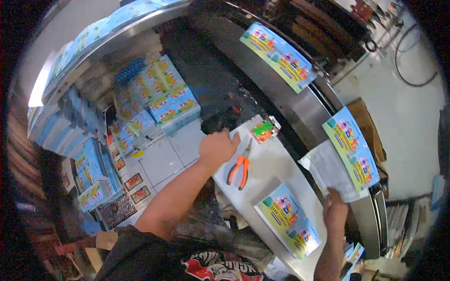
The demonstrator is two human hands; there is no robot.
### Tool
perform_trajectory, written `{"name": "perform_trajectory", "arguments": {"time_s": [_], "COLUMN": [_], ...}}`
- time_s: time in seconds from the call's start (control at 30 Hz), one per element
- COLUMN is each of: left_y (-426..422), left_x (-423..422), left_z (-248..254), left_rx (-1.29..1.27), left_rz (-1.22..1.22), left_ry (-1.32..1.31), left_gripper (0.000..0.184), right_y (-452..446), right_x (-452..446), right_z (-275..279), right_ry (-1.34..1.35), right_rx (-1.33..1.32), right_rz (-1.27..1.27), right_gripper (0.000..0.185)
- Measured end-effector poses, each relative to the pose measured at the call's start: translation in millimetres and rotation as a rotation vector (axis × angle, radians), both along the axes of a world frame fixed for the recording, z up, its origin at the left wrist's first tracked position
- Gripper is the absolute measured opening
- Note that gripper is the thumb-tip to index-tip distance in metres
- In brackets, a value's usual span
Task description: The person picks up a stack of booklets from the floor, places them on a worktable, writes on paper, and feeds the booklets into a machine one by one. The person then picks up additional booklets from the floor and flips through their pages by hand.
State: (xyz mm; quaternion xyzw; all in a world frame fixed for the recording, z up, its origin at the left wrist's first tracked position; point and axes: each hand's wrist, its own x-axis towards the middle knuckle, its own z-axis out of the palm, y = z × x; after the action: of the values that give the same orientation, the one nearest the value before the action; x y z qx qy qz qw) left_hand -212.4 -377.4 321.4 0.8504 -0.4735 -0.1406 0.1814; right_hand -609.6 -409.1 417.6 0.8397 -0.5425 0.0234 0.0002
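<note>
My left hand (219, 147) rests at the far left edge of the white worktop (262, 173), its fingers bent over something dark that I cannot make out. Just right of it lie orange-handled pliers (240, 167). A small green and orange packet (264, 131) is near the worktop's far end. On the near part sits a stack of printed booklets (289, 219). My right hand (335, 206) has its fingertips on a creased white sheet (329, 169), which lies on the metal conveyor and partly under a printed booklet (351, 147).
Another booklet (277, 55) lies farther up the metal conveyor (300, 105). Bundled booklets (174, 107) stand on the tiled floor at left, with more stacks (70, 124) beside them. Cardboard (368, 124) and a black cable (398, 65) are at right.
</note>
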Motion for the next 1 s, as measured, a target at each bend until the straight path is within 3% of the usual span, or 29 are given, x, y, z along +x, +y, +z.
{"name": "perform_trajectory", "arguments": {"time_s": [0.03,0.1,0.17,0.3,0.5,0.57,0.6,0.67,0.7,0.73,0.8,0.83,0.9,0.97,1.0], "left_y": [-2.2,-2.2,-2.5,-0.5,1.0,1.3,1.4,2.1,2.3,2.3,1.2,0.6,0.4,0.7,1.1], "left_x": [-0.5,0.3,-1.2,-5.5,-1.8,-2.2,-2.1,-2.2,-1.9,-1.7,-0.6,-0.9,-1.1,-0.7,-0.7], "left_z": [-10.6,-9.3,-3.6,3.6,5.2,4.4,5.2,6.8,8.1,8.2,6.1,5.4,5.9,7.4,10.0], "left_rx": [-0.027,-0.019,-0.006,0.058,0.041,0.049,0.04,0.033,0.033,0.035,0.035,0.033,0.031,0.033,0.033], "left_rz": [0.014,0.001,0.001,0.027,0.019,0.025,0.022,0.023,0.019,0.012,0.007,0.0,0.008,0.015,0.016], "left_ry": [-0.059,-0.052,-0.05,-0.044,-0.042,-0.042,-0.036,-0.029,-0.025,-0.021,-0.014,-0.007,-0.007,-0.008,0.004], "left_gripper": [0.051,0.051,0.051,0.051,0.051,0.051,0.051,0.051,0.051,0.051,0.051,0.051,0.051,0.051,0.051], "right_y": [22.3,68.1,103.6,117.0,130.3,136.4,133.5,122.8,114.1,103.9,68.5,56.3,9.2,-27.8,-44.5], "right_x": [-11.8,-13.9,0.2,-7.6,-10.7,-15.3,-15.0,-20.1,-32.3,-17.0,-52.7,-44.9,-82.4,-91.0,-65.6], "right_z": [-12.4,-18.3,-15.6,-28.0,-38.8,-50.1,-46.2,-34.6,-34.2,9.8,38.9,62.2,90.2,126.4,137.7], "right_ry": [-0.008,-0.066,0.032,0.012,0.02,-0.063,-0.062,-0.079,-0.131,-0.152,-0.082,-0.269,-0.285,-0.066,-0.151], "right_rx": [-0.005,0.296,0.23,0.219,0.241,0.117,0.117,0.216,0.22,0.296,0.149,0.022,-0.253,-0.723,-0.806], "right_rz": [0.087,0.017,0.09,0.146,0.162,0.212,0.217,0.207,0.077,-0.061,-0.126,-0.214,-0.301,-0.195,-0.105], "right_gripper": [0.031,0.059,0.082,0.087,0.066,0.048,0.048,0.029,0.018,0.017,0.016,0.017,0.032,0.038,0.038]}}
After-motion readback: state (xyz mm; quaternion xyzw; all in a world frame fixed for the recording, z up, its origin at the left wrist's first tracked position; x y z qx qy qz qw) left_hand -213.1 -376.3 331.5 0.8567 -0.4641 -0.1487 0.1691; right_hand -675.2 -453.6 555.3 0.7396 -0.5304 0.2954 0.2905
